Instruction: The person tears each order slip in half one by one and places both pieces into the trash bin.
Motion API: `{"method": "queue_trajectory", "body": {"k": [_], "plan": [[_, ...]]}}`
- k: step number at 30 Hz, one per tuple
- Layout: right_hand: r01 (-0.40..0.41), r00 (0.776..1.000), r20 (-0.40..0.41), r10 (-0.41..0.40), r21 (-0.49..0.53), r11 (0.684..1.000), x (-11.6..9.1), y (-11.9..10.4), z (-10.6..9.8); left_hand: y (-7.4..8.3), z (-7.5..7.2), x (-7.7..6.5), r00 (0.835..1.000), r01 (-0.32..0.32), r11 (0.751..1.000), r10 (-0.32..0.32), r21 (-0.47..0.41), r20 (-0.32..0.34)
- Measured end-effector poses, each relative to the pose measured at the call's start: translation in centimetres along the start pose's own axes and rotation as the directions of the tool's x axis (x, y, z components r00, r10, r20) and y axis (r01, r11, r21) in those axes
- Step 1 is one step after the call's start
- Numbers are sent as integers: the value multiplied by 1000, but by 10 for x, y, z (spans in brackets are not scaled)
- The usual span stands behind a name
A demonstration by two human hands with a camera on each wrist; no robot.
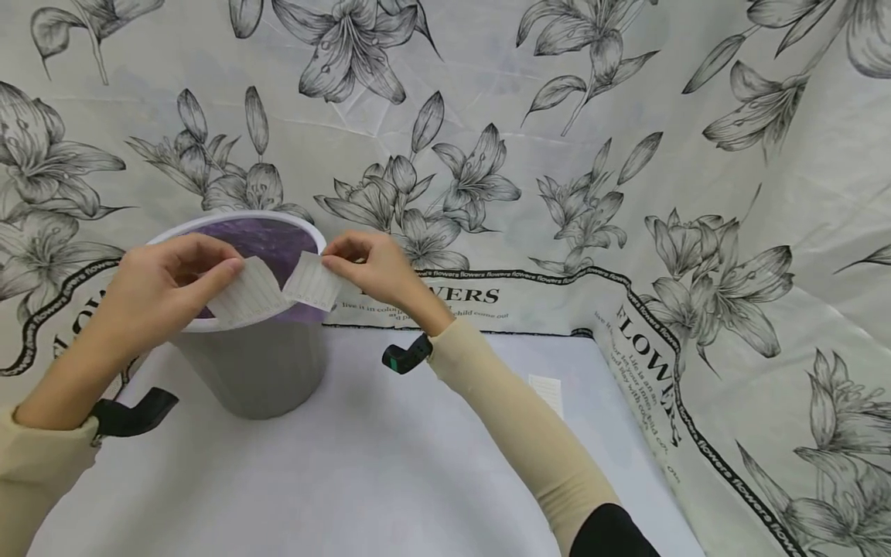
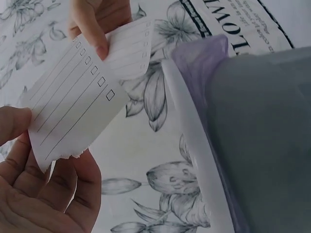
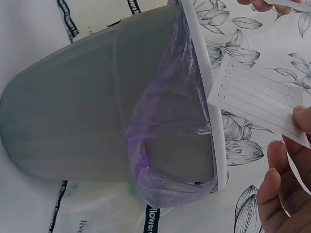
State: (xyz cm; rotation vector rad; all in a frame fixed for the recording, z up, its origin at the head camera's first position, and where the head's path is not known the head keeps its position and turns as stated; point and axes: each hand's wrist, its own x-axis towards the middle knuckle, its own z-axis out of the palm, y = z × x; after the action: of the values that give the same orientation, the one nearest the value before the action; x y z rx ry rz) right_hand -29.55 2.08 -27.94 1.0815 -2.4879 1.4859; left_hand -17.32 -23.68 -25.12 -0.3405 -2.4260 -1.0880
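Note:
My left hand (image 1: 155, 288) pinches a piece of lined paper (image 1: 249, 295) between thumb and fingers. In the left wrist view this paper (image 2: 73, 104) shows a row of small checkboxes along one side and a ragged torn lower edge. Another piece of lined paper (image 1: 313, 284) is pinched by my right hand (image 1: 376, 267); in the right wrist view its checkboxes point toward the bin. Both pieces hang over the near rim of a grey bin (image 1: 254, 371), overlapping the opening in the head view. A purple plastic bag (image 1: 254, 238) lines the bin and folds over its white rim (image 3: 200, 53).
On the white table (image 1: 362, 464), a further lined paper (image 1: 546, 393) lies to the right, partly behind my right forearm. Floral cloth (image 1: 418, 139) hangs behind and along the right side. Black mounts (image 1: 135, 411) sit at both wrists.

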Motion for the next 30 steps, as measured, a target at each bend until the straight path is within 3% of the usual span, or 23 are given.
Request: {"method": "queue_trajectory", "body": {"k": [6,11,15,23,30], "plan": [[-9,999,35,9,-19,1000,10,-2,4,-3,-12,9,997,79,997,-79,-14,15],[-28,999,46,29,-15,999,19,-4,5,-4,-18,16,994,108,994,-108,10,33],[-26,999,34,26,-22,999,28,-7,4,-7,-25,23,996,90,996,-90,26,24],[6,1000,7,-6,-8,1000,40,-10,1,-15,-39,34,995,83,995,-79,62,-68],[-24,1000,-10,24,-40,999,49,-11,5,-32,-48,41,992,103,994,-100,34,-70]]}}
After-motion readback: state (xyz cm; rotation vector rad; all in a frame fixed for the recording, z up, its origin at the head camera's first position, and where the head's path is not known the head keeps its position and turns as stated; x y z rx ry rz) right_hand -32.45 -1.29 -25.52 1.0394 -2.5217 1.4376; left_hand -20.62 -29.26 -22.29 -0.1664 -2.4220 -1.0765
